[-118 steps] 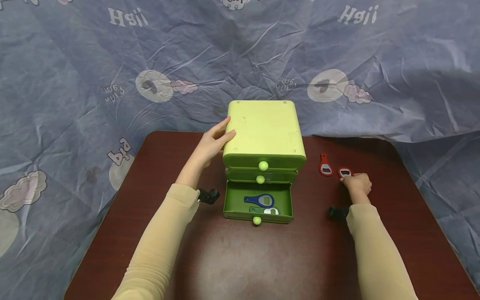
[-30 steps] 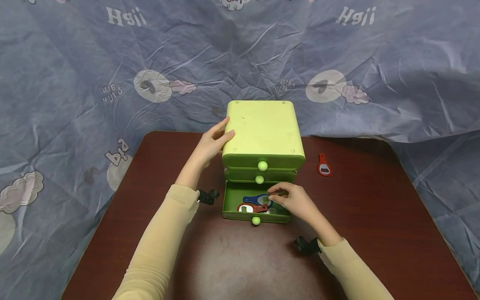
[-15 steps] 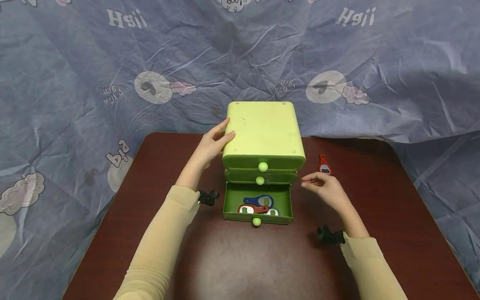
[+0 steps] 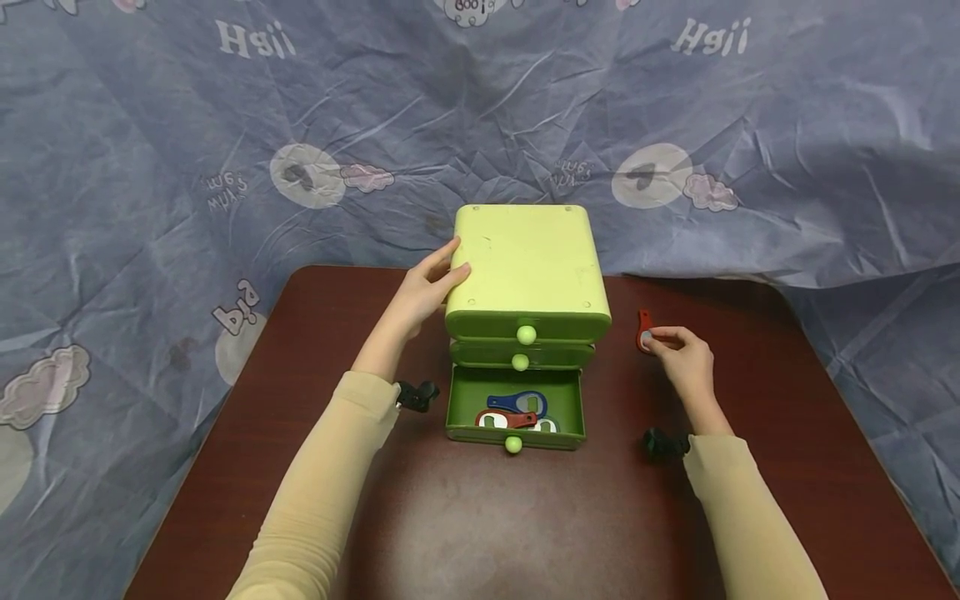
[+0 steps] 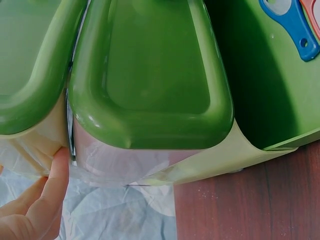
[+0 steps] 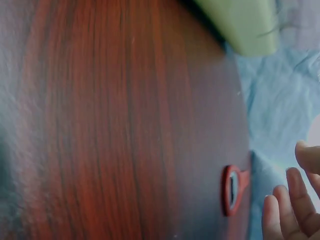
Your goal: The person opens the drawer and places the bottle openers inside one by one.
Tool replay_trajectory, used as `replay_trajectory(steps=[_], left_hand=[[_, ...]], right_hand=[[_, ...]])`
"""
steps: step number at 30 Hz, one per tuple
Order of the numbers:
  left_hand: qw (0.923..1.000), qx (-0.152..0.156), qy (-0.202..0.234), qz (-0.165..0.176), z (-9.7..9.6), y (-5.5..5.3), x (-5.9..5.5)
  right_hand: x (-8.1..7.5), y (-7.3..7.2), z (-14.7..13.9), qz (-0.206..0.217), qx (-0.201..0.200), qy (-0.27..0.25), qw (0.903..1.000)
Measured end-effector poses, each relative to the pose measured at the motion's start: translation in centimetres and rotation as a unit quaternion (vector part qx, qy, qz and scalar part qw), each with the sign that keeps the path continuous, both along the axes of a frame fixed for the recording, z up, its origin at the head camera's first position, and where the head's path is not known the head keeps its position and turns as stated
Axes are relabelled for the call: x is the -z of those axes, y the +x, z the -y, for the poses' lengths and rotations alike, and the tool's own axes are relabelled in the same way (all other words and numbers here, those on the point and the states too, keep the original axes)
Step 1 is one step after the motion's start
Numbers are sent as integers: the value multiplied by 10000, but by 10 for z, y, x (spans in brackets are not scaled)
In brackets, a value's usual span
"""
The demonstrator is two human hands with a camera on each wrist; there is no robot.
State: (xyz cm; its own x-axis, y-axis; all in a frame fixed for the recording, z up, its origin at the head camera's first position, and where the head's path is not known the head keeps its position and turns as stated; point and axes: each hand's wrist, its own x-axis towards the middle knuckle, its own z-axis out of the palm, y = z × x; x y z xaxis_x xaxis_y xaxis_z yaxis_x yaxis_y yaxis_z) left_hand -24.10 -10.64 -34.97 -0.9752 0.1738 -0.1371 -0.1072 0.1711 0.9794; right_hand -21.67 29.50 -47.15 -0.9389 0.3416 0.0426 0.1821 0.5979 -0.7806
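My left hand (image 4: pixel 420 293) rests against the left side of the yellow-topped drawer cabinet (image 4: pixel 525 254), its fingers fairly straight along the wall. The bottom drawer (image 4: pixel 463 387) is pulled out. In it lie a blue bottle opener (image 4: pixel 504 402), a red bottle opener (image 4: pixel 525 419) and a third one partly hidden under the red. Over the table on the right is my right hand (image 4: pixel 688 364), fingers loosely bent and holding nothing. Its fingertips overlap another red bottle opener (image 4: pixel 644 320) in the head view; the right wrist view shows this opener (image 6: pixel 225 192) apart from the fingers.
The cabinet's two upper drawers (image 4: pixel 487 354) are closed, with round green knobs. The dark red-brown table (image 4: pixel 315 467) has its back edge against a blue-grey printed cloth (image 4: pixel 420 108). Both wrists carry small black cameras (image 4: pixel 415 396).
One red bottle opener went from the table into the bottom drawer with my right hand. That hand then let go and moved back right to the other red opener. My left hand stayed put.
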Motion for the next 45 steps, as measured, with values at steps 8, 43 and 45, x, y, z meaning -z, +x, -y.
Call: replay_trajectory(steps=[8, 43, 45], left_hand=[[10000, 7, -19, 20, -1, 0, 1], [10000, -25, -9, -13, 0, -3, 3], [10000, -37, 15, -9, 0, -3, 3]], right_hand=[[18, -15, -6, 103, 339, 224, 9991], [34, -42, 8, 636, 782, 647, 9928], [33, -43, 7, 780, 784, 658, 9917]])
